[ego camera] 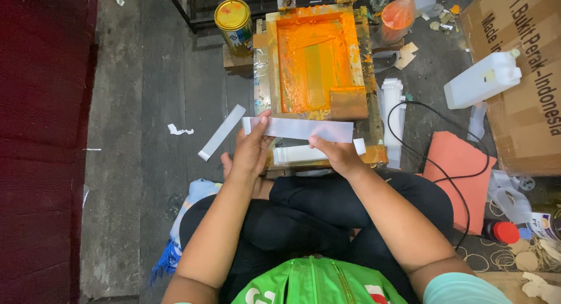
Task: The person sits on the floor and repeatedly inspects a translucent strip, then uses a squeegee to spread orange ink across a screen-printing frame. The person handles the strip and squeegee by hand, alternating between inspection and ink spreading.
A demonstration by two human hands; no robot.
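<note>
I hold a long white strip (pixel 304 129) flat in front of me, just below an orange-stained screen printing frame (pixel 315 61). My left hand (pixel 251 152) grips the strip's left end with the thumb on top. My right hand (pixel 336 155) pinches its lower edge near the middle. Under the strip lies a stack of similar white strips (pixel 295 154) on the frame's near edge. I sit cross-legged on the floor in dark trousers.
A yellow tin can (pixel 233 23) stands left of the frame. One loose white strip (pixel 222 131) lies on the floor at left. A white jug (pixel 482 79) rests on a cardboard box (pixel 526 105) at right. A black cable (pixel 438 146) loops over an orange sheet (pixel 459 169).
</note>
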